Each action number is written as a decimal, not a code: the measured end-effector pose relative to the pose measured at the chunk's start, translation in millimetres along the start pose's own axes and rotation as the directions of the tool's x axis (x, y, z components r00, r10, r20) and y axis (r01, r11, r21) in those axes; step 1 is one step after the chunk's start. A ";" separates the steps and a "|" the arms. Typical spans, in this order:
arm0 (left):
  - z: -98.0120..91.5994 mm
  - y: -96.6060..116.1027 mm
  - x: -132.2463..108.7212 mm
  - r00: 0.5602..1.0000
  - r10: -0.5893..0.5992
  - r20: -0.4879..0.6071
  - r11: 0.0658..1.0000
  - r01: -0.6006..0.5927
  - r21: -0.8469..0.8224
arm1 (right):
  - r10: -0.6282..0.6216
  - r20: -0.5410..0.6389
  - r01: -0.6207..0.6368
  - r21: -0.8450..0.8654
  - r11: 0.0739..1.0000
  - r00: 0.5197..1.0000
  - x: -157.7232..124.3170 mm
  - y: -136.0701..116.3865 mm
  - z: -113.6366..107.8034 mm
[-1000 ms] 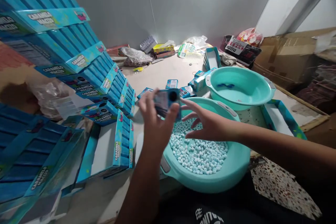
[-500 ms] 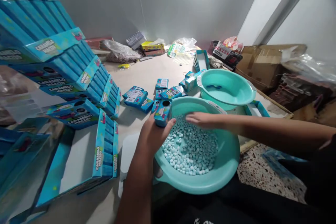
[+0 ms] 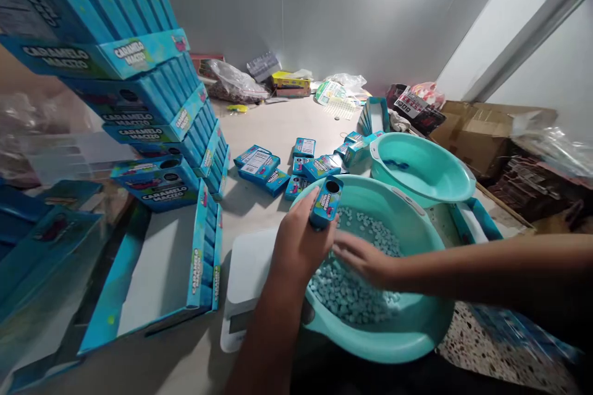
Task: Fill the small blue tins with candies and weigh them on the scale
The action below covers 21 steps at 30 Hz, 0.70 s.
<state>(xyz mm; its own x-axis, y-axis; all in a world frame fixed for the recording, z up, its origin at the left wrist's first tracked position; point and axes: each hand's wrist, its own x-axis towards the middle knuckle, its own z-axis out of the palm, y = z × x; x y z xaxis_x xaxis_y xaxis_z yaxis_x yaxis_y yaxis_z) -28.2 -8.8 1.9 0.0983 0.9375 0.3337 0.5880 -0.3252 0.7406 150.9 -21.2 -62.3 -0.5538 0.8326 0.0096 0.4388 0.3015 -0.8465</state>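
Left hand (image 3: 301,241) clenched round one small blue box (image 3: 327,202), hole up, above the nearer teal basin (image 3: 417,336), one of two; right hand (image 3: 365,260) open at the pale blue candies (image 3: 345,293). Filling the box looks the step in hand, and that hole calls for a scoop of candies.

"Where does this view look from?"

"From a single camera on the person's head, facing forward and down."

"How near is it to the work?"

"Very near: the left hand (image 3: 301,247) and right hand (image 3: 365,262) fill the lower middle, with the basin (image 3: 417,241) around them. Farther from the hands, the desk (image 3: 259,123) runs to the wall (image 3: 301,6)."
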 end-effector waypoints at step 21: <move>3.4 3.9 -4.8 0.994 -0.090 0.054 0.984 0.081 0.158 | 0.407 0.149 -0.370 0.755 0.541 0.901 -16.2 -57.8 48.9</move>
<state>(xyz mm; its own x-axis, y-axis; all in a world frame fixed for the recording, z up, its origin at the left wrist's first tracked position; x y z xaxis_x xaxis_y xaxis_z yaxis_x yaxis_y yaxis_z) -23.7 -14.2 1.2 0.0878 0.9684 0.2335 0.7135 -0.2247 0.6636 99.9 -74.8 -39.6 -0.4260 0.8036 -0.4157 -0.0924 -0.4957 -0.8635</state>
